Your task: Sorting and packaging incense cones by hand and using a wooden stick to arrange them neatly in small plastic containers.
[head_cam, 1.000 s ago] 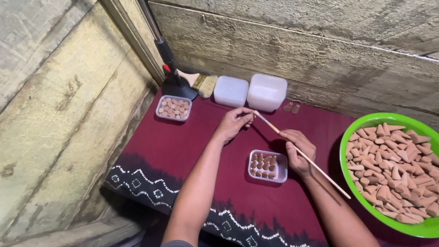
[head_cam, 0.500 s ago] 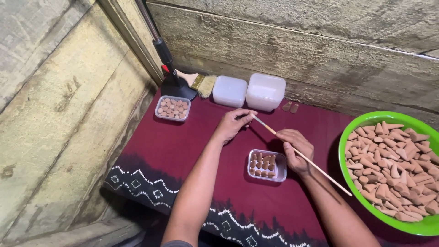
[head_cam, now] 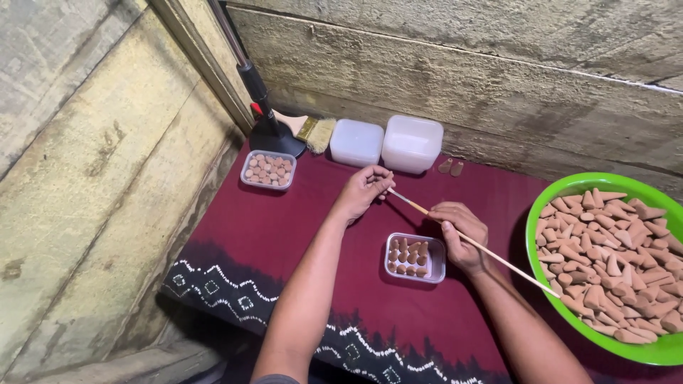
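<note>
I see the maroon cloth (head_cam: 284,235) with its white patterned border spread over the surface, hemmed in by rough concrete walls (head_cam: 85,178). At the right edge sits the big green bowl (head_cam: 555,199), heaped with tan clay-coloured cones (head_cam: 612,249). Against the back wall stand two closed white tubs (head_cam: 388,142), a paintbrush (head_cam: 309,128) and the black foot of a stand (head_cam: 274,139).

As I judge it, the work is partly done. One small clear tray (head_cam: 267,170) near the stand looks full of cones set upright. A second small tray (head_cam: 415,257), lying between my forearms, holds cones in its left part only, with bare space on the right, and the bowl is far from drained. Two loose cones (head_cam: 451,167) lie on the cloth beside the tubs.

My right hand (head_cam: 462,235) is curled around a long thin wooden stick (head_cam: 498,257), its fingers pressed together about the shaft, the stick running from over the bowl's rim up to the left. My left hand (head_cam: 364,190) meets the stick's far tip, fingers pinching something small there; I cannot tell whether it is a cone or just the stick's end.

Against the earlier frames, little has shifted: both hands keep their places, the stick holds the same slant, and the tray's filling looks unchanged. Only the left fingertips seem to have closed in a touch at the tip.
</note>
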